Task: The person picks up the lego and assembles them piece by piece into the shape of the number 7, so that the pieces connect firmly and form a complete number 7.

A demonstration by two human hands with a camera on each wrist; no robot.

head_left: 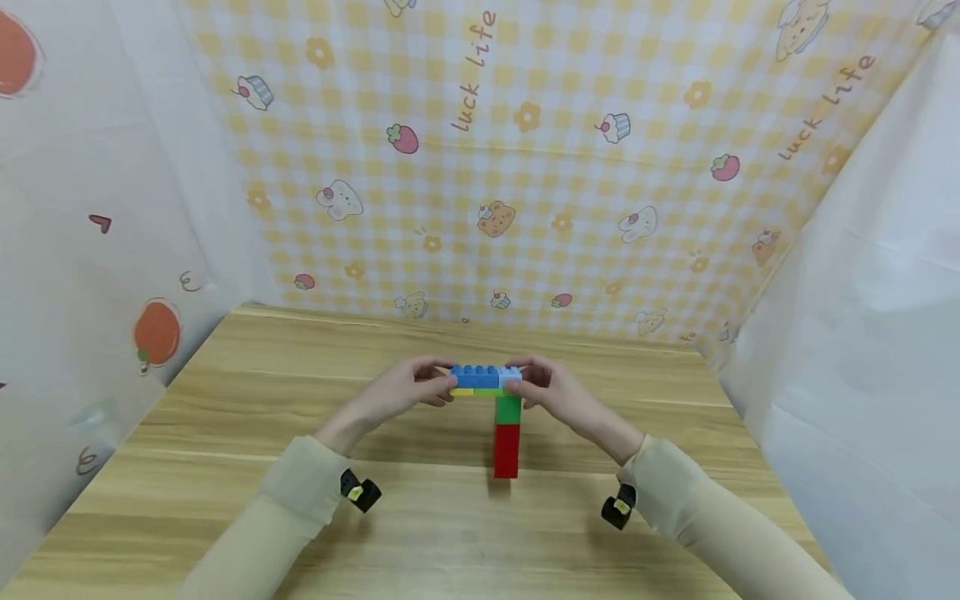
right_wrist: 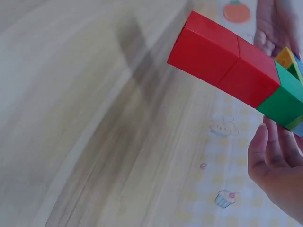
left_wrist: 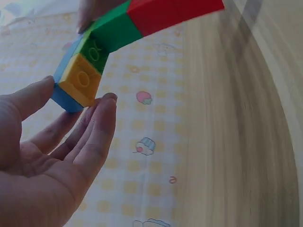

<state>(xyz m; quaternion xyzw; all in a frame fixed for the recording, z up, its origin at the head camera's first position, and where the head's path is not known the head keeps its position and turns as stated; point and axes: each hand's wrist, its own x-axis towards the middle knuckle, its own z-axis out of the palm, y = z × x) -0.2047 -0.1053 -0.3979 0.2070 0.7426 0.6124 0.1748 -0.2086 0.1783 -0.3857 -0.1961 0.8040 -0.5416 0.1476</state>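
Note:
Both hands hold a joined build of toy building bricks. Its top row has a blue brick with studs up and a pale blue brick beside it. Under these lie a yellow brick and a light green brick. From the right end a green brick and two red bricks hang down as a column. My left hand pinches the blue brick's left end between thumb and fingers. At the right end my right hand grips the pale blue brick, its fingertips partly hidden behind.
The wooden table lies below; in the right wrist view the column's foot is apart from its shadow. A yellow checked cloth hangs at the back, with white sheets at both sides. Black wrist cameras jut inward from the cuffs.

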